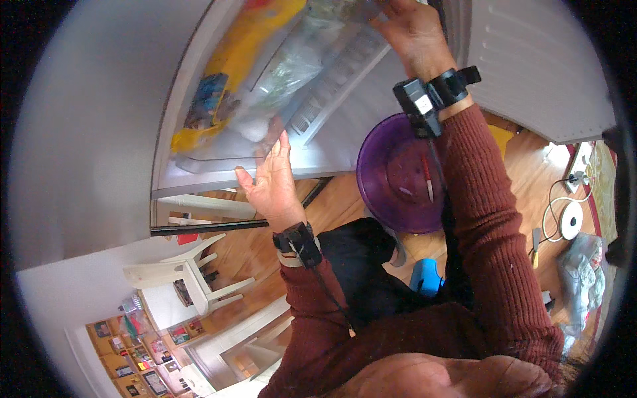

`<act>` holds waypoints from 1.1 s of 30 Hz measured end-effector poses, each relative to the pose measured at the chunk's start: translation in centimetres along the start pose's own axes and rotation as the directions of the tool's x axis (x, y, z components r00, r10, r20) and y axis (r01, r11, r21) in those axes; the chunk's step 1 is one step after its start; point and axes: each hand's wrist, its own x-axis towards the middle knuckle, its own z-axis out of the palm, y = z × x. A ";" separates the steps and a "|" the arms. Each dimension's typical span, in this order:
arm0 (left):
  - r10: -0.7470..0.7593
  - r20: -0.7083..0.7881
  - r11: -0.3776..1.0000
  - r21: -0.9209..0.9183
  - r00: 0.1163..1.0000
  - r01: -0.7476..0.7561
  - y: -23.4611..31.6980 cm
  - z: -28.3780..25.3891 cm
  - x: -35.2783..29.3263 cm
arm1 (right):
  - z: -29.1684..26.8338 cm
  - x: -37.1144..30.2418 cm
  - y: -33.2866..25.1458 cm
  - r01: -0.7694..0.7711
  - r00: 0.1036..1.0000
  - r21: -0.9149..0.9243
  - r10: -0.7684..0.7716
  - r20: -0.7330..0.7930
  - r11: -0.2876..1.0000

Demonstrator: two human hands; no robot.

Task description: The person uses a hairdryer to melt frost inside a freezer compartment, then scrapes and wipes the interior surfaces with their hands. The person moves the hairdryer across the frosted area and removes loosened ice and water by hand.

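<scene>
A clear plastic drawer (229, 162) sits tilted across the opening of a fridge or freezer compartment (338, 142). Inside the drawer lie a yellow bag (255, 36), a clear bag (292, 76) with pale and green contents, and a blue-printed packet (209, 99). My left hand (273, 189) grips the drawer's near corner, thumb apart from the fingers. At the far end, my right hand (415, 33) holds the drawer's other side; its fingertips are partly cut off by the picture's top edge. Each wrist wears a black strapped device.
A purple basin (401, 172) with a red-and-white stick-like tool inside stands on the wooden floor. The open door (537, 66) rises at right. Nearby are a scraper (535, 249), a power strip (578, 176), a plastic bag (584, 275), a blue object (426, 276) and a white chair (192, 278).
</scene>
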 end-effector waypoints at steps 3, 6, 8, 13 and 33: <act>0.029 0.001 0.999 0.046 1.000 -0.029 0.3 -0.1 0.0 | -0.9 1.3 1.5 -0.073 0.997 -0.371 0.063 -0.040 0.926; 0.008 0.006 1.000 0.020 1.000 -0.008 0.5 -0.1 -0.1 | -1.2 3.0 2.5 -0.274 0.958 0.515 0.186 0.216 0.812; -0.034 0.021 0.999 -0.014 0.999 0.035 0.5 0.0 -0.3 | -1.2 3.5 2.3 -0.323 0.922 0.788 0.361 0.138 0.524; 0.025 -0.058 0.999 0.042 0.998 -0.023 0.8 0.3 -0.6 | -1.5 2.0 0.1 -0.061 0.990 -0.334 0.099 0.099 0.941; 0.076 0.214 0.996 0.018 0.974 -0.082 -0.2 -4.7 0.2 | -0.5 0.5 9.3 -0.400 0.853 0.614 0.521 -0.022 0.681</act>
